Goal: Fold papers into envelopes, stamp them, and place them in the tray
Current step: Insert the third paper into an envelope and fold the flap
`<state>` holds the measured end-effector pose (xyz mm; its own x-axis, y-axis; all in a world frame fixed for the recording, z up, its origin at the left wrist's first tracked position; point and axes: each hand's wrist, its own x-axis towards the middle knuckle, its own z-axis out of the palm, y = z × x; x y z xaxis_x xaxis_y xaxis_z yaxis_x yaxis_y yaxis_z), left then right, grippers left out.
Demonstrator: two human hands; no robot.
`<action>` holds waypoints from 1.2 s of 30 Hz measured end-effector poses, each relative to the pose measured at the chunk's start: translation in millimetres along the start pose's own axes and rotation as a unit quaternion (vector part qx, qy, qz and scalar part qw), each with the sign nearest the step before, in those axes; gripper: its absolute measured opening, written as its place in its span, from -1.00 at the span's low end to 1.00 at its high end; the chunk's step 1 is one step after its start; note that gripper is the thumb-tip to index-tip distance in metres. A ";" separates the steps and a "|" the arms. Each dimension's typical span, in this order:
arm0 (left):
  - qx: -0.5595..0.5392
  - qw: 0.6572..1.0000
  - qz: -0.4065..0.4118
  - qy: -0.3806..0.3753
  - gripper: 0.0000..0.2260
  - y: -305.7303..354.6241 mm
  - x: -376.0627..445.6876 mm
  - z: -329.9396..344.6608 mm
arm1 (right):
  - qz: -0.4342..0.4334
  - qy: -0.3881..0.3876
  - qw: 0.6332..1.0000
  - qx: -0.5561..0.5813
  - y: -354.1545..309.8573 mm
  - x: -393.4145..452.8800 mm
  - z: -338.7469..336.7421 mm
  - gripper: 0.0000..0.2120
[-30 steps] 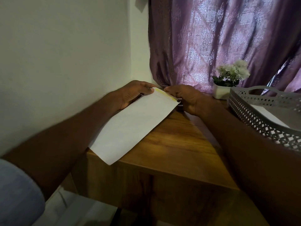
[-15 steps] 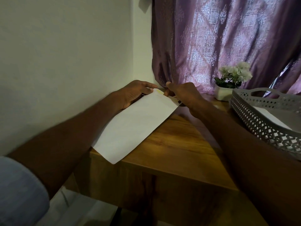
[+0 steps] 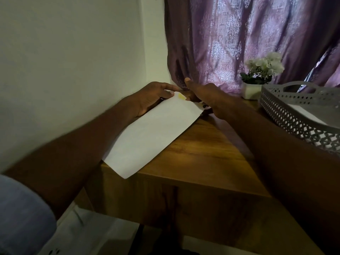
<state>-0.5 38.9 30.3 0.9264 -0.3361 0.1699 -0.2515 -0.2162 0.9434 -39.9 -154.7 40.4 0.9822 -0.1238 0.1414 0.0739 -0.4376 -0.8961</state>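
The envelope [image 3: 152, 133] lies slantwise on the desk [image 3: 202, 157], its near corner hanging just over the front edge and its far end up between the two hands. It looks light, thin and limp, likely to slide on the smooth wood and to crease if squeezed mid-span. The far short edge, where a yellow mark [image 3: 181, 96] shows, seems the best place to pinch it, with the other hand steadying it flat.

The left hand [image 3: 152, 97] holds the far left corner, thumb on top and fingers tucked beneath. The right hand [image 3: 206, 97] sits at the far right corner with fingers curled down; something dark shows under it, but whether it grips that or the paper cannot be told.

Rightward stands the grey perforated tray [image 3: 287, 115] with white paper [image 3: 303, 112] inside, beyond it a small potted plant [image 3: 261, 74]. A purple curtain [image 3: 239, 34] hangs behind, a plain wall [image 3: 73, 52] to the left.
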 end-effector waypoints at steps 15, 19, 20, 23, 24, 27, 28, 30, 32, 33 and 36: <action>-0.009 1.000 0.001 0.001 -0.76 -1.9 0.7 -0.2 | 0.032 -0.085 0.996 0.025 0.4 0.1 -0.8 -0.54; -0.012 1.000 0.007 0.000 -0.78 -2.9 0.1 -0.7 | 0.031 -0.082 0.996 0.017 -0.2 -0.9 -1.4 -0.54; -0.012 1.000 0.007 0.002 -0.78 -2.7 -0.2 -0.7 | 0.032 -0.076 0.997 0.015 -0.2 -0.9 -1.0 -0.56; -0.013 1.000 0.004 0.006 -0.79 -1.0 -1.3 0.1 | 0.034 -0.072 0.996 0.031 -1.8 -3.2 -1.1 -0.63; -0.012 1.000 0.002 0.006 -0.78 -0.5 -2.0 0.6 | 0.033 -0.075 0.996 0.034 -1.8 -3.3 -0.7 -0.61; -0.015 1.000 -0.001 0.002 -0.78 0.8 -3.5 3.1 | 0.029 -0.081 0.996 0.024 -2.2 -3.6 0.7 -0.54; -0.020 1.000 -0.002 0.000 -0.78 1.7 -4.0 4.0 | 0.027 -0.083 0.996 0.026 -2.7 -2.8 1.2 -0.52; -0.028 1.000 -0.002 -0.003 -0.77 2.3 -4.1 5.2 | 0.025 -0.086 0.995 0.033 -3.1 -1.8 1.5 -0.53; -0.027 1.000 -0.001 -0.006 -0.75 1.7 -3.0 5.7 | 0.023 -0.090 0.995 0.031 -2.5 -1.0 1.3 -0.55; -0.025 1.000 0.000 -0.007 -0.74 1.4 -2.7 5.6 | 0.022 -0.092 0.995 0.025 -2.4 -0.8 1.4 -0.53; -0.021 1.000 0.000 -0.007 -0.73 0.4 -2.1 6.4 | 0.030 -0.104 0.994 0.018 -1.3 1.5 2.2 -0.40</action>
<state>-4.4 33.6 28.5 0.9222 -0.3489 0.1666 -0.2396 -0.1776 0.9545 -38.2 -152.4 40.8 0.9992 0.0395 0.0003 0.0162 -0.4023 -0.9154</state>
